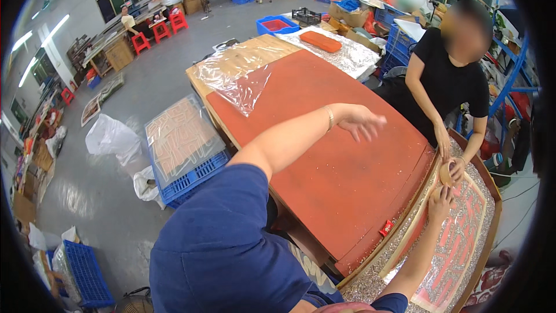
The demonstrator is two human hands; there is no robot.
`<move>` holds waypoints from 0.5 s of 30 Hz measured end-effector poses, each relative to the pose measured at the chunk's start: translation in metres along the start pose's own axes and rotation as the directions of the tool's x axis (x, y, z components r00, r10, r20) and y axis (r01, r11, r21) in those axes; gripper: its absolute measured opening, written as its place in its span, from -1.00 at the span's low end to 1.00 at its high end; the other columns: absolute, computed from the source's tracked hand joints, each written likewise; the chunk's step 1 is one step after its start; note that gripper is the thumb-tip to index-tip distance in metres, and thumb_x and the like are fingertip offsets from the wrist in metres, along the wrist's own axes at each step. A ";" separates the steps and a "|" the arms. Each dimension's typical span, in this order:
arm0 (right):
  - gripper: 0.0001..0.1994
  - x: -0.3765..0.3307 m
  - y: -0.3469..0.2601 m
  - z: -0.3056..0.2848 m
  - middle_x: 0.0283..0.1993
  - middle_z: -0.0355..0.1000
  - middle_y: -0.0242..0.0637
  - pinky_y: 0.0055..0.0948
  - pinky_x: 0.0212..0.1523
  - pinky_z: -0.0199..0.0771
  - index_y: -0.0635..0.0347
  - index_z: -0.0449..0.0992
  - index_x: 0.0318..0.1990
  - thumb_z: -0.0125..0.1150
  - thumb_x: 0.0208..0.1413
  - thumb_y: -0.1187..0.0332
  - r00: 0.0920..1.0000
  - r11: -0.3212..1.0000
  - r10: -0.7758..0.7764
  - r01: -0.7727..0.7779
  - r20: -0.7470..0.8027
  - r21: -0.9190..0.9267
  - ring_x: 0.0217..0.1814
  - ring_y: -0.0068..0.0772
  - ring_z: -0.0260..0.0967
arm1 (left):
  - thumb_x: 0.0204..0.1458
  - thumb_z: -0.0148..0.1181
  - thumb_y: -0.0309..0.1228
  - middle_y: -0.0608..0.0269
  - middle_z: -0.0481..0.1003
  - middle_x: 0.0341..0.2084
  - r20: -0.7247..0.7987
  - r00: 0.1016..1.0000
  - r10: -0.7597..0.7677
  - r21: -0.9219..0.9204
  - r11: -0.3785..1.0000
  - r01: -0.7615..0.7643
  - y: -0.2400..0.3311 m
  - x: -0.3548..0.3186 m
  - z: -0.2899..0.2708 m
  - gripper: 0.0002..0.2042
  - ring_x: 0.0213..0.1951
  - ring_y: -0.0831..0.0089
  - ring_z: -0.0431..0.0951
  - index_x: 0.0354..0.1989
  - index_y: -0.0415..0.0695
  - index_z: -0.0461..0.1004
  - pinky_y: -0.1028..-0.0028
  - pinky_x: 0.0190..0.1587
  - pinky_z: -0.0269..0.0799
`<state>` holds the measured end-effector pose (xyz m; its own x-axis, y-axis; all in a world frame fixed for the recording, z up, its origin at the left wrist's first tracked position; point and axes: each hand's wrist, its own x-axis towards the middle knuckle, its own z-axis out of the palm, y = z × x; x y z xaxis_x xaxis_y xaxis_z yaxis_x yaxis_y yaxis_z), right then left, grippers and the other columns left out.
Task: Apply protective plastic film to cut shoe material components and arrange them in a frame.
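Note:
My left hand [360,122], a band at its wrist, hangs over the red-brown tabletop [324,162] with fingers spread and slightly blurred. It holds nothing. My right hand [441,202] rests on the near end of a pale-framed sheet with pink shapes [463,220], its fingers apart and touching the frame's edge. Just beyond those fingertips is a roll of tan tape [446,173]. A co-worker's two hands [454,165] are on the roll. The sheet lies in a shallow tray [495,220] strewn with glittery flakes.
A small red packet [386,228] lies at the table's right edge. Clear plastic film [237,81] covers the far left corner. Left of the table, a blue crate [194,180] bears patterned sheets. The co-worker in black [449,75] stands across the tray's far end.

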<state>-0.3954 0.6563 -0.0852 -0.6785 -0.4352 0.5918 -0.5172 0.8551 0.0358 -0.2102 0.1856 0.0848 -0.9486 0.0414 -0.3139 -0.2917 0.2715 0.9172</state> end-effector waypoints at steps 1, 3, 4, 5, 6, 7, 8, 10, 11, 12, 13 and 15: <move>-0.37 0.001 -0.001 0.000 0.35 0.12 0.02 -0.01 0.34 0.07 0.13 0.23 0.30 0.20 0.04 0.21 0.996 0.997 0.065 -0.062 0.065 -0.052 0.36 0.17 0.05 | 0.12 0.09 0.06 -0.09 0.25 0.21 0.190 0.981 -0.025 0.184 0.983 -0.010 0.000 0.008 0.003 -0.28 0.21 0.02 0.30 0.29 -0.24 0.17 0.16 0.21 0.25; -0.36 0.003 -0.004 -0.002 0.35 0.14 0.02 -0.02 0.34 0.07 0.13 0.22 0.31 0.20 0.04 0.19 0.988 0.989 0.116 -0.106 0.097 -0.104 0.37 0.11 0.06 | 0.07 0.10 0.11 -0.10 0.46 -0.01 0.315 0.946 0.076 0.517 0.822 -0.238 0.005 0.037 0.023 -0.36 0.04 0.07 0.46 0.06 -0.27 0.42 0.19 0.10 0.36; -0.37 0.004 -0.005 -0.004 0.34 0.14 0.02 -0.02 0.34 0.07 0.16 0.22 0.30 0.19 0.07 0.18 0.986 0.990 0.127 -0.119 0.107 -0.075 0.37 0.11 0.06 | 0.05 0.11 0.14 -0.09 0.54 -0.15 0.242 0.939 0.246 0.669 0.659 -0.345 0.008 0.050 0.038 -0.38 -0.06 0.09 0.53 -0.10 -0.28 0.54 0.20 0.02 0.41; -0.38 0.003 -0.005 -0.007 0.34 0.15 0.01 -0.02 0.34 0.06 0.18 0.22 0.30 0.17 0.09 0.17 0.982 0.990 0.138 -0.131 0.131 -0.060 0.37 0.10 0.05 | 0.00 0.16 0.11 -0.01 0.54 -0.54 0.152 0.931 0.333 0.786 0.530 -0.318 0.011 0.064 0.058 -0.46 -0.43 0.14 0.51 -0.55 -0.25 0.58 0.12 -0.29 0.39; -0.39 0.004 -0.006 -0.008 0.34 0.16 0.01 -0.02 0.33 0.06 0.20 0.23 0.30 0.15 0.11 0.17 0.981 0.991 0.134 -0.130 0.140 -0.041 0.37 0.09 0.05 | -0.02 0.17 0.10 0.05 0.49 -0.64 0.224 0.949 0.223 0.807 0.503 -0.309 0.014 0.075 0.079 -0.47 -0.54 0.14 0.44 -0.62 -0.22 0.53 0.11 -0.35 0.36; -0.40 0.005 -0.006 -0.008 0.34 0.16 0.02 -0.01 0.33 0.05 0.22 0.22 0.29 0.13 0.13 0.17 0.985 0.995 0.094 -0.087 0.146 -0.055 0.38 0.09 0.05 | -0.02 0.16 0.09 0.06 0.50 -0.63 0.351 0.900 0.259 0.772 0.464 -0.435 0.014 0.083 0.106 -0.49 -0.54 0.16 0.45 -0.62 -0.19 0.54 0.12 -0.35 0.36; -0.41 0.005 -0.005 -0.009 0.33 0.16 0.02 -0.01 0.33 0.05 0.25 0.22 0.29 0.11 0.15 0.17 0.988 0.996 0.051 -0.041 0.143 -0.075 0.38 0.09 0.05 | 0.00 0.14 0.05 0.07 0.52 -0.58 0.444 0.866 0.230 0.742 0.448 -0.499 0.015 0.090 0.141 -0.51 -0.47 0.16 0.52 -0.60 -0.21 0.53 0.15 -0.35 0.41; -0.43 0.007 -0.004 -0.009 0.33 0.16 0.02 -0.01 0.32 0.04 0.28 0.21 0.29 0.07 0.19 0.16 0.989 0.995 0.026 -0.011 0.144 -0.102 0.38 0.09 0.05 | -0.01 0.15 0.01 0.00 0.59 -0.41 0.539 0.785 0.306 0.695 0.365 -0.620 0.001 0.092 0.217 -0.57 -0.31 0.13 0.60 -0.36 -0.18 0.62 0.12 -0.25 0.49; -0.43 0.008 -0.003 -0.009 0.34 0.16 0.02 -0.01 0.32 0.04 0.29 0.21 0.29 0.05 0.20 0.16 0.989 0.994 0.035 -0.019 0.145 -0.106 0.37 0.09 0.05 | -0.01 0.16 0.03 -0.20 0.46 -0.02 0.528 0.839 0.131 0.728 0.438 -0.527 -0.003 0.095 0.254 -0.49 0.09 -0.01 0.44 -0.16 -0.22 0.59 0.00 0.06 0.39; -0.44 0.008 -0.002 -0.008 0.34 0.16 0.02 -0.01 0.32 0.03 0.30 0.21 0.29 0.03 0.21 0.16 0.985 0.991 0.059 -0.038 0.162 -0.125 0.37 0.09 0.06 | 0.02 0.13 0.05 -0.26 0.29 0.13 0.489 0.825 0.282 0.704 0.432 -0.565 -0.020 0.091 0.283 -0.44 0.22 -0.08 0.24 -0.07 -0.26 0.54 -0.07 0.19 0.17; -0.43 0.006 0.000 -0.008 0.34 0.16 0.02 -0.01 0.32 0.03 0.28 0.20 0.30 0.03 0.21 0.16 0.990 0.991 0.015 0.004 0.139 -0.136 0.38 0.08 0.06 | 0.04 0.10 0.06 -0.32 0.12 0.27 0.439 0.767 0.468 0.666 0.404 -0.627 -0.037 0.087 0.311 -0.39 0.35 -0.15 0.03 0.02 -0.29 0.49 -0.15 0.32 -0.05; -0.42 0.007 0.002 -0.004 0.35 0.14 0.03 -0.01 0.32 0.03 0.25 0.18 0.32 0.03 0.21 0.15 0.983 0.982 0.015 0.021 0.185 -0.190 0.38 0.06 0.06 | 0.09 0.03 0.07 -0.34 0.01 0.31 0.383 0.717 0.583 0.688 0.338 -0.642 -0.054 0.086 0.346 -0.36 0.40 -0.14 -0.18 0.11 -0.30 0.42 -0.16 0.36 -0.33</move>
<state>-0.3993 0.6564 -0.0772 -0.7711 -0.4669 0.4328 -0.4228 0.8838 0.2003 -0.2331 0.5069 -0.0768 -0.8026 0.5562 0.2155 0.5955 0.7265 0.3430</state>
